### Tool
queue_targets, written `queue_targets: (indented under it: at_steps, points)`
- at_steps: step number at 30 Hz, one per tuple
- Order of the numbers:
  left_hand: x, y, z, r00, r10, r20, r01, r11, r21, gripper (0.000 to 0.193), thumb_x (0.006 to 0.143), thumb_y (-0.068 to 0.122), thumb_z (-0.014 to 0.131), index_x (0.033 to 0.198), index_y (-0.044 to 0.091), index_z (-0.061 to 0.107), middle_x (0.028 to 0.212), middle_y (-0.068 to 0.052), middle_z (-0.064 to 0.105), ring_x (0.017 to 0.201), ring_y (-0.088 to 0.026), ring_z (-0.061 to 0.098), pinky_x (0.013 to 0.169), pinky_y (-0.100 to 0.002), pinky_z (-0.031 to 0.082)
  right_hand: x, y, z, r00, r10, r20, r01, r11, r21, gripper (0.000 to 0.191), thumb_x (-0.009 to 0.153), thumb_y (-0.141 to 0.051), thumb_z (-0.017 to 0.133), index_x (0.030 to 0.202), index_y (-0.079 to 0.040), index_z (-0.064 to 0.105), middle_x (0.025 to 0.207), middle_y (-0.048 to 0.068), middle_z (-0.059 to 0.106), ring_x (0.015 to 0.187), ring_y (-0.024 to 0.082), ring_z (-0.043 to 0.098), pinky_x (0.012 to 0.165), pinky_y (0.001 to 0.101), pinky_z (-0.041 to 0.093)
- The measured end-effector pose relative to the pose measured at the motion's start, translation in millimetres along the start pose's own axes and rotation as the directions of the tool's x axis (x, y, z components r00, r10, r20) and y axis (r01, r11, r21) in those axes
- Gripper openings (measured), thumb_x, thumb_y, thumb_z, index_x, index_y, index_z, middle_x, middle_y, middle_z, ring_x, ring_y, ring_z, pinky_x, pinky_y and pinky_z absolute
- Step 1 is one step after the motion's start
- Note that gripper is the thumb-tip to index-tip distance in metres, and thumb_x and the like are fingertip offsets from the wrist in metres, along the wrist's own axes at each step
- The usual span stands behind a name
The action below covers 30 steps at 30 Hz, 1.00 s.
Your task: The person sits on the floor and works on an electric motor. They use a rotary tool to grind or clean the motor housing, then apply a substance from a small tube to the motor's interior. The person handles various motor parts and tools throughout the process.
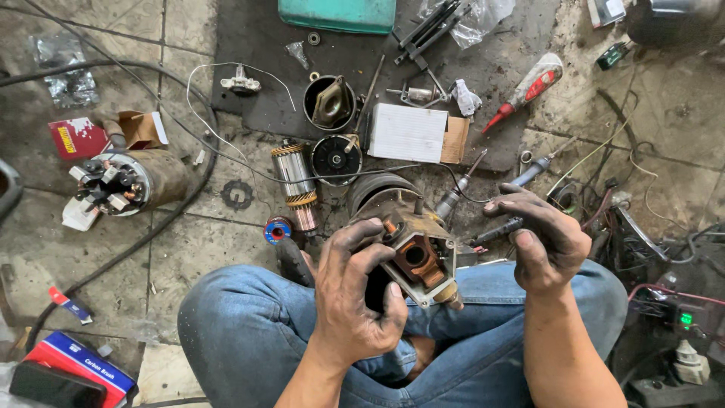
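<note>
Left hand (355, 295) clamps the starter-motor housing (411, 253) over the lap; right hand (545, 242), fingers curled, pinches a thin dark probe (498, 231). Greasy grip could slip, I'd say, dropping it onto the armature (294, 185) on the floor.

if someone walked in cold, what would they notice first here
Two grease-blackened hands at centre: the left hand grips a grimy motor housing over the lap, while the right hand holds a dark slim tool. Beyond, on the dirty floor, lie a copper-wound armature and a red-handled screwdriver.
</note>
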<state>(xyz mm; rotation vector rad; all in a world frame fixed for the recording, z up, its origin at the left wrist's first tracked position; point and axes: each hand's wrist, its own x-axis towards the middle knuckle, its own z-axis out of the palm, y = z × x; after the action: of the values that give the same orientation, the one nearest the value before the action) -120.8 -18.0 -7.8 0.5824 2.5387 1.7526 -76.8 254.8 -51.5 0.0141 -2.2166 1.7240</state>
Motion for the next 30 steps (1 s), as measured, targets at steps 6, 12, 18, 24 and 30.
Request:
queue_targets:
  at_steps: [6, 12, 18, 24, 30]
  points:
    - [-1, 1, 1, 1.000, -0.005, 0.014, 0.005, 1.000, 0.022, 0.047, 0.076, 0.011, 0.068, 0.122, 0.007, 0.059, 0.134, -0.019, 0.056, 0.121, -0.037, 0.061, 0.106, -0.050, 0.051, -1, -3, 3, 0.998, -0.027, 0.055, 0.029, 0.999, -0.032, 0.036, 0.099, -0.021, 0.065, 0.117, 0.010, 0.066, 0.102, 0.020, 0.073, 0.103, 0.032, 0.073, 0.112, 0.0502, 0.051]
    - [1, 4, 2, 1.000, 0.027, -0.004, -0.027, 0.999, 0.042, 0.045, 0.074, 0.013, 0.070, 0.118, 0.008, 0.064, 0.135, -0.019, 0.056, 0.123, -0.038, 0.060, 0.107, -0.050, 0.050, 1, -13, 9, 0.978, -0.107, 0.178, 0.123, 0.989, -0.086, 0.034, 0.093, -0.017, 0.067, 0.117, 0.006, 0.066, 0.110, 0.019, 0.073, 0.110, 0.034, 0.072, 0.110, 0.0506, 0.051]
    - [-2, 6, 2, 1.000, 0.021, -0.011, -0.021, 0.998, 0.057, 0.046, 0.072, 0.017, 0.080, 0.116, 0.010, 0.068, 0.134, -0.018, 0.058, 0.121, -0.036, 0.062, 0.103, -0.047, 0.052, 4, -22, 9, 0.963, -0.140, 0.231, 0.171, 0.978, -0.121, 0.036, 0.085, -0.012, 0.069, 0.117, 0.005, 0.066, 0.111, 0.018, 0.073, 0.111, 0.035, 0.072, 0.114, 0.0515, 0.052]
    - [-6, 7, 4, 0.997, 0.056, -0.049, -0.054, 0.998, 0.040, 0.046, 0.075, 0.015, 0.083, 0.118, 0.012, 0.069, 0.136, -0.018, 0.058, 0.123, -0.035, 0.063, 0.106, -0.046, 0.053, 7, -29, 2, 0.949, -0.102, 0.299, 0.178, 0.954, -0.240, 0.043, 0.075, -0.006, 0.077, 0.118, -0.001, 0.069, 0.119, 0.017, 0.071, 0.113, 0.032, 0.071, 0.106, 0.0429, 0.054]
    - [-17, 19, 7, 0.985, 0.149, -0.085, -0.108, 0.923, 0.369, 0.108, 0.070, 0.066, 0.086, 0.146, 0.002, 0.046, 0.142, -0.021, 0.052, 0.134, -0.041, 0.052, 0.116, -0.055, 0.039, 3, -33, 6, 0.937, -0.093, 0.336, 0.195, 0.939, -0.284, 0.052, 0.075, -0.011, 0.085, 0.124, -0.006, 0.068, 0.125, 0.013, 0.070, 0.118, 0.031, 0.068, 0.105, 0.0402, 0.053]
